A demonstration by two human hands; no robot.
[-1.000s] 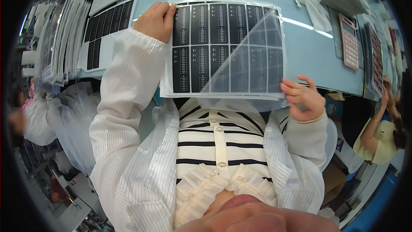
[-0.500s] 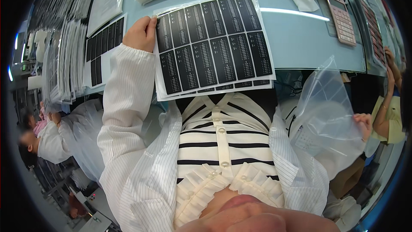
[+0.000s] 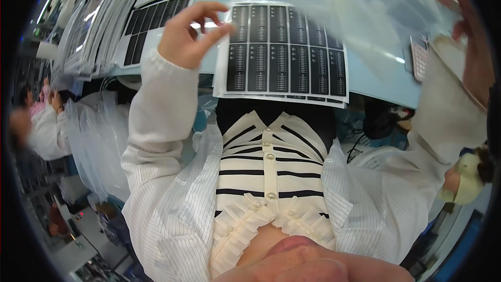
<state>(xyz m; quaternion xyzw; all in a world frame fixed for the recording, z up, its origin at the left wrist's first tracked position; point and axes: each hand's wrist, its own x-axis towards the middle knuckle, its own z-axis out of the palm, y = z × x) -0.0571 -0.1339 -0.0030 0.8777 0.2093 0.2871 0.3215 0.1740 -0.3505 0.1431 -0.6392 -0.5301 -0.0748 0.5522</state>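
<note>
Clear plastic film, a thin transparent bag (image 3: pixel 360 15), is stretched in the air between the person's two raised hands, above the pale blue table (image 3: pixel 376 73). The left hand (image 3: pixel 185 36) has its fingers (image 3: pixel 211 8) loosely curled and partly spread, thumb and forefinger pinching the bag's left edge just beside the upper left corner of the label sheet (image 3: pixel 284 49). That sheet, white with two rows of black rectangular labels, tops a small stack lying flat below the fingers, its near edge overhanging the table. The right hand (image 3: pixel 469 26) is blurred at the far right; its fingers appear closed on the bag's other end, though how tightly cannot be told. A pink calculator (image 3: pixel 418 58) lies just below it.
</note>
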